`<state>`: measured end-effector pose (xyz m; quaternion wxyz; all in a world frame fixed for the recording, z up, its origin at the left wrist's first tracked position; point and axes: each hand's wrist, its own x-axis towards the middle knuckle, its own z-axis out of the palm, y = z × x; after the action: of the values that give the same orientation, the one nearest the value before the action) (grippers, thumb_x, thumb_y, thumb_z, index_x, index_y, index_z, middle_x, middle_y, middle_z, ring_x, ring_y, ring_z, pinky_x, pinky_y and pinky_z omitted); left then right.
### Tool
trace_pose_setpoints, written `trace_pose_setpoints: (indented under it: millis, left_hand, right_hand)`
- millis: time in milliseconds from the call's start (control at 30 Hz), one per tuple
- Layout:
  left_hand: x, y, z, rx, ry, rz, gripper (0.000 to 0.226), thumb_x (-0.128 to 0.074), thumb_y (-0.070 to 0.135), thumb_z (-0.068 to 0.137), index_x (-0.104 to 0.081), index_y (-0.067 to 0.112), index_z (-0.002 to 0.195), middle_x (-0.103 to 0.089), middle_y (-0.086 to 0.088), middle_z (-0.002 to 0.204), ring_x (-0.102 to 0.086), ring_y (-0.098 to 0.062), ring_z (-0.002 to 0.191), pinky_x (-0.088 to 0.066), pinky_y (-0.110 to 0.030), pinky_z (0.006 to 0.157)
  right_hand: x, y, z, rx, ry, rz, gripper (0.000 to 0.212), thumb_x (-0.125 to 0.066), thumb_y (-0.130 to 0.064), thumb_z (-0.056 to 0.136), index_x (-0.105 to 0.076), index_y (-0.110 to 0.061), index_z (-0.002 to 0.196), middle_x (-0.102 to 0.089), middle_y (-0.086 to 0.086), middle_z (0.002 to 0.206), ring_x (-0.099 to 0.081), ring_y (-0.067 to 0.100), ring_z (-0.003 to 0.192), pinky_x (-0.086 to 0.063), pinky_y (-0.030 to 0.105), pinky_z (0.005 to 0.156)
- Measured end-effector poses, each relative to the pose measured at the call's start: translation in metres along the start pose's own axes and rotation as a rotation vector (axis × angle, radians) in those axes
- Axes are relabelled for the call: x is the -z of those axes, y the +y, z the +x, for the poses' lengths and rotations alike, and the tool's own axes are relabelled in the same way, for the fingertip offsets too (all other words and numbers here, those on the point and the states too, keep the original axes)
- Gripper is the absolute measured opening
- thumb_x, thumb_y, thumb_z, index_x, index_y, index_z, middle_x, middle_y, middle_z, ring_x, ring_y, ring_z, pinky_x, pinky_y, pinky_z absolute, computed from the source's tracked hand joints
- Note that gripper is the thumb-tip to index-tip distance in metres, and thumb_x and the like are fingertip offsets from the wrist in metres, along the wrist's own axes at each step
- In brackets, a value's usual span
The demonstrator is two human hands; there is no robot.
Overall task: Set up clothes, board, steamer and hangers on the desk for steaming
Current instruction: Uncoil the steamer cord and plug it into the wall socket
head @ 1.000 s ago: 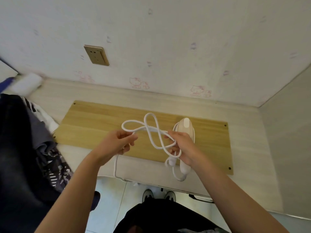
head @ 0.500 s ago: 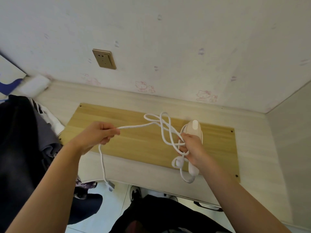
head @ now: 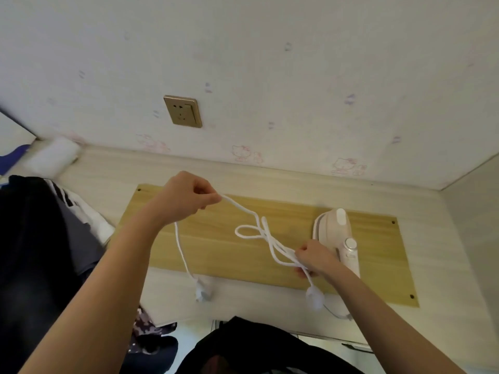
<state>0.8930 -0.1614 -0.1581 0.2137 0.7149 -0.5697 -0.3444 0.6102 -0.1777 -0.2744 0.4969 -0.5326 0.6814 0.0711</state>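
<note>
A wooden board (head: 216, 249) lies flat on the pale desk (head: 113, 171). On its right end rests a white handheld steamer (head: 340, 233). The steamer's white cord (head: 256, 230) is looped and tangled above the board. My left hand (head: 186, 198) pinches the cord high over the board's left part, and the plug (head: 202, 288) dangles below it near the desk's front edge. My right hand (head: 316, 259) grips several cord loops just left of the steamer. A pile of dark and patterned clothes (head: 40, 238) lies at the desk's left.
A brass wall socket (head: 183, 111) sits on the wall above the desk. A white roll (head: 54, 155) lies in the back left corner. A side wall (head: 475, 211) closes the desk on the right. Dark fabric (head: 256, 349) shows below the desk's front edge.
My left hand has risen up and to the right with the cord, lifting the plug to desk height. My right hand dropped lower and off the steamer, which now shows fully.
</note>
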Motion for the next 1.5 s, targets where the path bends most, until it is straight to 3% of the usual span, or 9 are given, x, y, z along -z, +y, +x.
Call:
trace_pose_setpoints:
  millis: [100,300,467,533,633,733,1100,1333,1500]
  left_hand:
    - [0.002,0.002,0.013,-0.067,-0.019,0.067,0.010,-0.072,0.030,0.082,-0.074,0.022,0.077,-0.064,0.005,0.059,-0.052,0.004,0.046,-0.041,-0.018,0.055]
    - [-0.010,-0.003,0.031,-0.155,-0.085,0.054,0.010,-0.073,0.032,0.080,-0.076,0.022,0.079,-0.067,0.002,0.062,-0.054,0.000,0.051,-0.048,-0.022,0.060]
    - [-0.018,-0.011,0.031,-0.217,-0.127,-0.047,0.014,-0.072,0.035,0.080,-0.076,0.023,0.080,-0.067,0.003,0.063,-0.052,-0.004,0.053,-0.046,-0.025,0.060]
    - [-0.016,-0.016,0.027,-0.222,-0.132,-0.105,0.017,-0.071,0.034,0.082,-0.075,0.019,0.077,-0.059,0.003,0.056,-0.044,-0.004,0.048,-0.039,-0.021,0.053]
    - [-0.007,-0.032,0.020,-0.168,-0.136,-0.284,0.023,-0.068,0.027,0.086,-0.072,0.008,0.076,-0.043,0.001,0.052,-0.037,-0.009,0.046,-0.033,-0.020,0.048]
    - [0.000,-0.057,0.014,-0.059,-0.178,-0.526,0.026,-0.060,0.024,0.092,-0.068,0.002,0.082,-0.041,0.000,0.056,-0.038,-0.014,0.051,-0.035,-0.025,0.054]
    - [0.021,-0.085,0.012,-0.067,-0.178,-0.429,0.019,-0.060,0.012,0.092,-0.072,0.016,0.078,-0.056,0.002,0.060,-0.052,-0.012,0.063,-0.045,-0.021,0.067]
    - [0.039,-0.064,0.047,-0.097,0.178,-0.392,0.012,-0.061,0.019,0.091,-0.072,0.017,0.086,-0.071,-0.002,0.082,-0.063,-0.009,0.079,-0.046,-0.020,0.077]
    - [0.047,-0.057,0.070,-0.215,0.268,-0.152,0.009,-0.062,0.021,0.090,-0.070,0.026,0.087,-0.069,0.006,0.086,-0.056,-0.001,0.080,-0.039,-0.015,0.069]
  right_hand:
    - [-0.001,-0.013,-0.004,0.077,0.132,-0.304,0.018,-0.039,-0.012,0.095,-0.054,-0.006,0.089,-0.063,0.014,0.093,-0.060,0.027,0.084,-0.041,0.027,0.060]
    - [-0.009,-0.066,-0.008,0.478,0.293,0.044,0.031,-0.048,-0.025,0.097,-0.057,-0.013,0.124,-0.061,0.003,0.125,-0.056,0.020,0.115,-0.043,0.029,0.094]
    - [-0.027,-0.111,-0.021,0.741,0.273,0.161,0.031,-0.053,-0.027,0.097,-0.056,-0.017,0.126,-0.063,-0.004,0.119,-0.055,0.007,0.110,-0.041,0.008,0.084]
    - [-0.033,-0.119,-0.021,0.783,0.256,0.150,0.024,-0.052,-0.029,0.097,-0.065,-0.014,0.111,-0.069,-0.004,0.100,-0.062,0.006,0.095,-0.045,0.012,0.077]
    - [-0.036,-0.118,-0.019,0.783,0.292,0.267,0.017,-0.054,-0.020,0.095,-0.067,-0.018,0.085,-0.066,-0.002,0.075,-0.058,0.005,0.068,-0.042,0.016,0.064]
    - [-0.035,-0.113,-0.014,0.784,0.383,0.346,0.017,-0.054,-0.019,0.096,-0.066,-0.021,0.084,-0.064,0.000,0.071,-0.057,0.011,0.067,-0.043,0.023,0.065]
    - [-0.009,-0.111,-0.008,0.678,0.578,0.539,0.016,-0.050,-0.016,0.096,-0.062,-0.015,0.086,-0.055,-0.001,0.066,-0.055,0.017,0.066,-0.049,0.036,0.069]
    - [-0.025,-0.123,0.001,0.533,0.482,0.424,0.016,-0.059,-0.023,0.091,-0.072,-0.015,0.084,-0.072,-0.003,0.076,-0.068,0.013,0.078,-0.050,0.029,0.079]
    - [-0.032,-0.132,0.012,0.467,0.181,0.302,0.017,-0.062,-0.021,0.088,-0.075,-0.011,0.082,-0.074,0.002,0.089,-0.067,0.018,0.092,-0.050,0.038,0.092]
